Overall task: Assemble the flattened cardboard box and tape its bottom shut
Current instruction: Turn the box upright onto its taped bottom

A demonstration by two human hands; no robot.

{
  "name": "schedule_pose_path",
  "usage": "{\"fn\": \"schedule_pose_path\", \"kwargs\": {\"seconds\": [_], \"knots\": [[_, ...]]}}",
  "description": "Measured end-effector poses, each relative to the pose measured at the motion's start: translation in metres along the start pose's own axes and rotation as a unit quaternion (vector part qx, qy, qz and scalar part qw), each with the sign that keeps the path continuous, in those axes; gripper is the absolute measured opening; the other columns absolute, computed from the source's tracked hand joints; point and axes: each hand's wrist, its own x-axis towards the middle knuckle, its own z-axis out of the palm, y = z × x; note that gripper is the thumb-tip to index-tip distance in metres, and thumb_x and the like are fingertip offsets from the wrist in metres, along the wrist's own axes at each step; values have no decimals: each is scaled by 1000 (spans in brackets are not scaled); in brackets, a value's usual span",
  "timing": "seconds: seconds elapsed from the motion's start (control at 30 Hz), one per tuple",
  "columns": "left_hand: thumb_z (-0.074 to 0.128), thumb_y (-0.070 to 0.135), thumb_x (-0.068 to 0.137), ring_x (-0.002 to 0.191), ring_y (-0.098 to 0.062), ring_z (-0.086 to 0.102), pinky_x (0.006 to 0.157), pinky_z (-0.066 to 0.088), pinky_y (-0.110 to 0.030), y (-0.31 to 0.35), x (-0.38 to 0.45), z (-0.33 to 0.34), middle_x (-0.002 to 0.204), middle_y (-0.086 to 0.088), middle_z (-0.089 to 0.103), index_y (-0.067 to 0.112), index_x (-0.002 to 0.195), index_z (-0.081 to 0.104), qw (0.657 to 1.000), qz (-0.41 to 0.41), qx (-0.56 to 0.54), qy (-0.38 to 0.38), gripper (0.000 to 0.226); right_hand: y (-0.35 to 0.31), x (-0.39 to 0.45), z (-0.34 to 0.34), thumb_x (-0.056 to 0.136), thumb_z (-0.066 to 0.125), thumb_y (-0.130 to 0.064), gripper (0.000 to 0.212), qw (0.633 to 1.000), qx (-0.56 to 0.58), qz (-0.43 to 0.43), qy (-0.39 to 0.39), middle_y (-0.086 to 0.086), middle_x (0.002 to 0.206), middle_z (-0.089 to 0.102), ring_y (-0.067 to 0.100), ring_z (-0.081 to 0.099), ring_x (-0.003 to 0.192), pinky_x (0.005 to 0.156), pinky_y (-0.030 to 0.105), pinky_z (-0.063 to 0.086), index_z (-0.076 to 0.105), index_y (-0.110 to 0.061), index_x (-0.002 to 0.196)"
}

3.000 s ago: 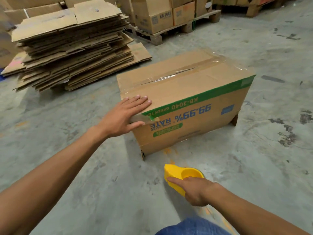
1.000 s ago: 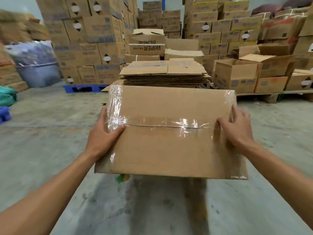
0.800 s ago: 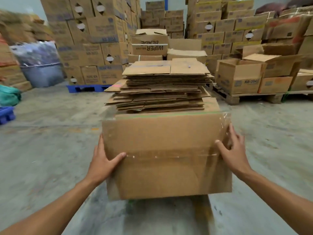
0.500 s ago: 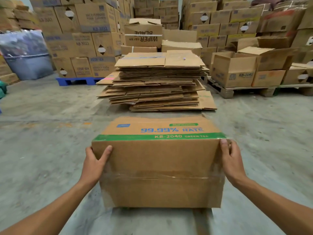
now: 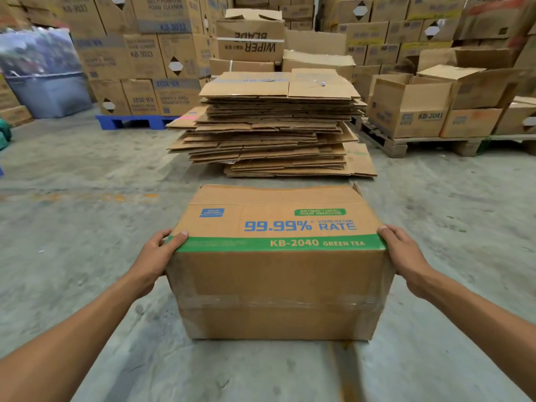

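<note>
The assembled brown cardboard box [image 5: 278, 274] with a green band and blue "99.99% RATE" print is in front of me, tipped so its printed side faces up and its taped bottom faces me. Clear tape runs across that near face. My left hand [image 5: 158, 253] grips the box's left end, thumb on the green band. My right hand [image 5: 403, 255] grips its right end. The yellow tape dispenser is out of view.
A tall stack of flattened cardboard boxes [image 5: 272, 126] lies on the concrete floor just beyond the box. Open boxes on a wooden pallet [image 5: 420, 140] stand at the right, stacked cartons on a blue pallet [image 5: 130, 121] at the left back.
Both hands lifted the box off the floor and rolled it away from me, so the taped bottom swung from the top to the near side. The dispenser was left behind.
</note>
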Motion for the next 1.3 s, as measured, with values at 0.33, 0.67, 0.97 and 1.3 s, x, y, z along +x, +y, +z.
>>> {"fn": "schedule_pose_path", "kwargs": {"seconds": [0.33,0.67,0.97,1.3], "knots": [[58,42,93,95,-23,70,75,57,-36,29,16,-4,114,-5,71,24,124,56,982,-60,96,-151,36,-30,28,-10,102,40,-44,34,975,-96,103,-170,2,111,71,26,68,96,76,43,53,43,-46,136],[57,78,67,96,-20,68,91,53,-41,37,20,0,109,2,71,21,120,60,976,46,203,-60,78,-37,19,-3,102,42,-41,50,984,-74,-32,-159,-3,104,63,9,62,87,66,25,49,34,-13,143],[62,58,79,116,-20,58,100,44,-36,33,12,13,133,3,57,30,145,32,963,200,177,33,78,13,-7,4,99,46,-44,76,973,-135,-187,-24,-3,158,34,16,48,126,105,43,40,-5,-40,155],[67,46,85,124,-29,55,100,47,-44,-52,-16,21,148,0,47,49,149,-11,964,143,221,25,101,67,-28,9,93,57,-42,91,963,-181,-194,-52,-1,160,30,30,46,135,102,51,45,-14,-57,147]]}}
